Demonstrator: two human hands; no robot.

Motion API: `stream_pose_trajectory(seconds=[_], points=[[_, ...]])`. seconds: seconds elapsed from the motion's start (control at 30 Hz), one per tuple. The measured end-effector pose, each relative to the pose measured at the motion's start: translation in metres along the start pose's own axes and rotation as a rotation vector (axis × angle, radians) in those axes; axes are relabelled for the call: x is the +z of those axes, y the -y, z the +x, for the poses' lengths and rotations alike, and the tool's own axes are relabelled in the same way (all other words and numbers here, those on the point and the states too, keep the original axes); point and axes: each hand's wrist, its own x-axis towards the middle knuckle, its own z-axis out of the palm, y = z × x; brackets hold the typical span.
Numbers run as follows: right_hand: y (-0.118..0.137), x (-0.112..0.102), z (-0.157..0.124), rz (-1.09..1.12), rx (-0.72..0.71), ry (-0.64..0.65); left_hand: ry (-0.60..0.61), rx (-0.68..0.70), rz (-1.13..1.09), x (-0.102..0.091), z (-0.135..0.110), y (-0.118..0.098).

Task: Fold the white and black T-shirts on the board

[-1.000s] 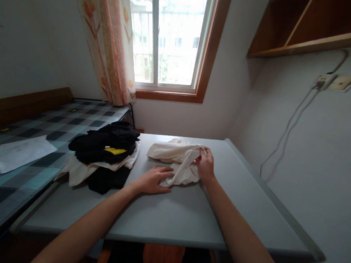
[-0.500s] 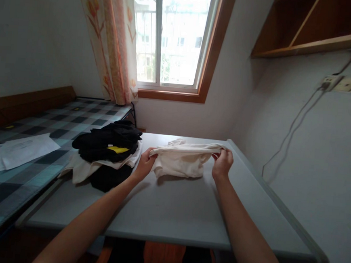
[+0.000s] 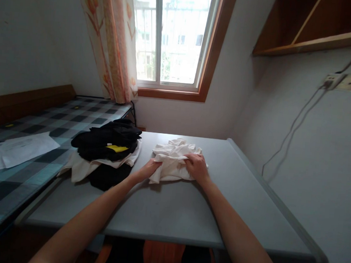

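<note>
A white cloth garment [image 3: 174, 170] lies bunched on the grey table [image 3: 169, 212], its exact kind hard to make out. My left hand [image 3: 148, 169] pinches its left edge. At the upper right of the fabric, my right hand [image 3: 197, 167] is closed on a fold, fingers curled over the cloth. Part of the garment's right side is hidden behind that hand. Left of my left hand sits a heap of black clothes [image 3: 111, 136], with a yellow patch showing and a white garment [image 3: 83, 169] sticking out from under the upper black layers.
A bed with a checked cover [image 3: 94, 113] stands along the left, with paper sheets [image 3: 31, 148] on it. A window [image 3: 173, 38] and a floral curtain [image 3: 109, 41] are at the back. A wooden shelf [image 3: 316, 41] and a socket with a cable [image 3: 331, 81] are on the right wall.
My right hand has moved left, toward my left hand. The garment's edge, stretched between both hands before, is now slack and gathered, lower on the table. The clothes heap has not moved.
</note>
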Motion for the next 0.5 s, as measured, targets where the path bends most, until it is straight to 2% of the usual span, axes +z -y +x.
stream_pose_trajectory(seconds=[0.1, 0.17, 0.33, 0.43, 0.5], points=[[-0.005, -0.001, 0.002, 0.24, 0.162, -0.182, 0.299, 0.032, 0.062, 0.001, -0.005, -0.007], [-0.005, -0.001, 0.003, 0.408, 0.208, -0.274, 0.384, 0.069, 0.181, 0.002, -0.007, -0.009], [-0.011, -0.001, 0.008, 0.636, 0.338, -0.502, 0.235, 0.154, 0.489, 0.003, -0.005, -0.001], [-0.028, -0.005, 0.011, 0.733, 0.42, -0.648, 0.189, 0.168, 0.399, -0.001, -0.002, 0.004], [-0.043, -0.009, 0.012, 0.764, 0.451, -0.671, 0.191, 0.131, 0.261, -0.004, -0.001, 0.005]])
